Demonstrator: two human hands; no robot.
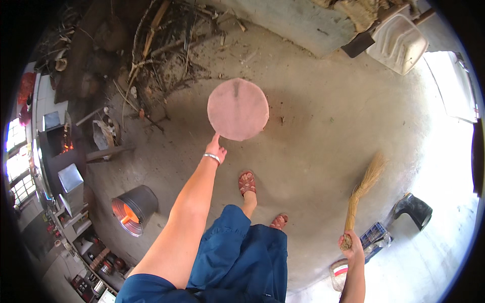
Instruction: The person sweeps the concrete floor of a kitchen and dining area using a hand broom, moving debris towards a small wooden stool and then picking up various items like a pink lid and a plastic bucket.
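Observation:
A round pink disc-shaped top (238, 110) lies ahead of me, with a dark smudge near its far edge; whatever is under it is hidden. My left hand (216, 148), wearing a silver bracelet, reaches to its near left rim. One fingertip meets the rim there, while the other fingers are bent below it; a firm grip cannot be made out. Off to the right, my right hand (351, 244) is closed around the handle end of a straw broom (358, 193). The bristles point forward and away from me, over the concrete floor (303, 163).
Dry branches (151, 60) and debris are heaped at the far left. A fire (67, 147) burns in a stove at left, near a dark metal bucket (140, 204) lit orange inside. At right are a black rubber boot (413, 210), a blue crate (373, 235) and a whitish plastic tub (398, 43).

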